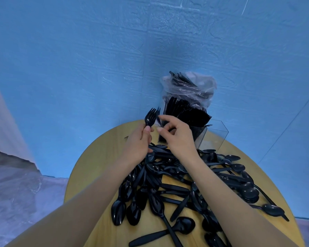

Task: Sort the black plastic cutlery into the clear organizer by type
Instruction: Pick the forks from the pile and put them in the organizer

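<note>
Left hand grips a black fork upright, fingers curled round its handle. Right hand pinches a second fork beside the clear organizer, already fork-filled. Loose cutlery pile covers the yellow table.

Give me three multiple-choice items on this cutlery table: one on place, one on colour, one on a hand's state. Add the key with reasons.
1. Where do the sorted black plastic forks stand?
A. in the clear plastic organizer
B. on the floor
C. on a plate

2. What colour is the round table?
A. white
B. yellow
C. red

3. What does the left hand do?
A. lies flat
B. grips a black fork
C. holds a spoon

Key: A, tines rise from the organizer; B, yellow top shows around the pile; B, fingers curl round the fork's handle.
</note>
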